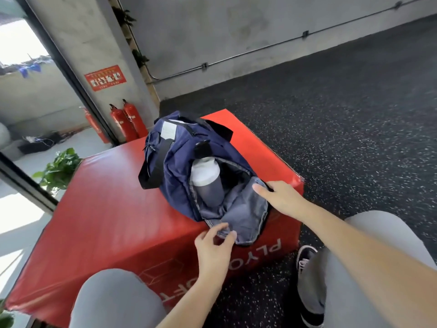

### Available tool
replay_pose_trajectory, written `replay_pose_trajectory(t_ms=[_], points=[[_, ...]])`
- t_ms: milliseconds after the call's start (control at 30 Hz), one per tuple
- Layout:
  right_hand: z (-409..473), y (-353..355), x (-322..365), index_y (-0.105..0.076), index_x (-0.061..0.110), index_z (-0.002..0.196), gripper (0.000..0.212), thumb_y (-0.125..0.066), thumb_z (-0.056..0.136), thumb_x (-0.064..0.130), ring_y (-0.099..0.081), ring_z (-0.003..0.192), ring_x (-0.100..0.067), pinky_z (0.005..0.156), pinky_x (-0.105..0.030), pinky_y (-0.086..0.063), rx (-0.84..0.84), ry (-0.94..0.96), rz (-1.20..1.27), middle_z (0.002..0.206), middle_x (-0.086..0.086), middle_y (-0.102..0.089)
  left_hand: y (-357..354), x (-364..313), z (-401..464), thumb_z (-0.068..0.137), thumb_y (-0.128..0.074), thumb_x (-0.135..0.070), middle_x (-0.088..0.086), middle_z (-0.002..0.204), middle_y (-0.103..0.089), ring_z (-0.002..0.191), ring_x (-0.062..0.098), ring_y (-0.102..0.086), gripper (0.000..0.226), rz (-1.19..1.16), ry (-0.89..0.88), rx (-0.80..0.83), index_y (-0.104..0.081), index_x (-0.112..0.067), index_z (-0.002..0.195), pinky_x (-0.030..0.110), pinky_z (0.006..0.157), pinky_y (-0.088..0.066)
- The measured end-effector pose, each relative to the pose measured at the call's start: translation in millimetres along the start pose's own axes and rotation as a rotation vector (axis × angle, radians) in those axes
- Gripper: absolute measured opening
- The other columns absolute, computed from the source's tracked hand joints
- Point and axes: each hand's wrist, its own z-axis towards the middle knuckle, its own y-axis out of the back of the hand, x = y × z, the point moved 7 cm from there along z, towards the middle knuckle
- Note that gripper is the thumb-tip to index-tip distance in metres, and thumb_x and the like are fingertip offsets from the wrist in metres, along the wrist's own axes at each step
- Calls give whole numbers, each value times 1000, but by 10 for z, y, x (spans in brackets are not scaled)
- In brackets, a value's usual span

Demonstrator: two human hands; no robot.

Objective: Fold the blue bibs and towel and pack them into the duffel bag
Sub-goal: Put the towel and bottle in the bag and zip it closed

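A navy duffel bag (pixel 179 162) lies on a red plyo box (pixel 106 209), its end pocket unzipped toward me. A white and grey bottle (pixel 205 178) stands in the opening. The pocket's grey-lined flap (pixel 243 214) hangs open over the box's near edge. My left hand (pixel 215 247) pinches the flap's near edge between thumb and fingers. My right hand (pixel 279 195) holds the flap's right edge, thumb on the lining and fingers behind it. No blue bibs or towel are in view.
Two red fire extinguishers (pixel 128 124) stand against the grey wall behind the box. A green plant (pixel 59 169) sits to the left by a window frame. Black speckled rubber floor (pixel 343 126) spreads to the right. My grey-trousered knees and a dark shoe (pixel 309 290) are in front.
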Motion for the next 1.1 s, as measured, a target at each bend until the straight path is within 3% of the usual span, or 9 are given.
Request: replay_pose_trajectory(t_ms=[133,233,333,433,533,633,700,800,1100], points=[[-23,38,103,-35,16,68,52,-50,99,54,-32,57,-14,58,-33,-25,-45,22,196,62,3,-30,-96,-104,-129,95,-69,-20,-4,110,-74,107,17,-68,14,-363,114,110,-80,-25,100,42,94,-58],[-25,-58,244,-59,11,83,41,-55,99,49,-53,58,-14,50,-30,-48,53,-47,724,70,-5,-49,82,-492,-209,101,-59,-31,-14,125,-68,122,10,-61,25,-287,-203,35,-71,-26,122,37,103,-51],[4,-156,410,-64,19,120,39,-44,104,48,-74,89,-26,59,-37,-60,161,-91,1026,108,-6,-73,109,-702,-211,95,-51,-50,-21,154,-41,142,0,-38,62,-107,-467,43,-35,-35,153,22,113,-35],[99,-255,433,-60,26,132,49,-33,103,56,-65,114,-20,74,-38,-60,196,-100,962,126,5,-69,-83,-750,-19,93,-64,-41,-19,166,-12,153,4,-13,83,205,-616,122,-12,-39,159,24,121,-19],[192,-276,413,-64,23,129,48,-35,105,52,-64,113,-13,83,-35,-59,134,-108,905,123,5,-71,-226,-747,319,95,-62,-33,-5,169,0,155,13,6,68,700,-814,147,-32,-35,155,38,125,-12],[314,-112,177,-67,14,112,21,-52,103,26,-69,87,-14,69,-26,-53,-164,-153,657,110,-6,-75,-297,-764,561,89,-64,-26,14,167,-13,155,29,-6,54,1032,-1018,162,-53,-24,142,50,121,-26],[390,-38,-13,-62,17,114,21,-57,95,12,-71,75,-16,65,-27,-53,-258,-208,424,107,-7,-74,-298,-752,644,85,-68,-23,18,164,-20,152,34,-16,50,1109,-1084,149,-59,-23,135,50,117,-32],[505,-152,-163,-54,17,132,46,-57,90,0,-69,60,-17,49,-27,-49,-126,-251,403,116,-4,-66,-284,-700,653,86,-69,-26,17,164,-21,151,34,-22,50,1114,-1066,99,-60,-24,134,47,114,-27],[693,-260,-246,-60,17,117,38,-64,82,2,-73,66,-28,53,-33,-55,-67,-270,297,90,-12,-75,-501,-897,684,83,-75,-27,12,159,-36,141,31,-36,47,1086,-1017,-3,-64,-28,129,50,96,-37]])
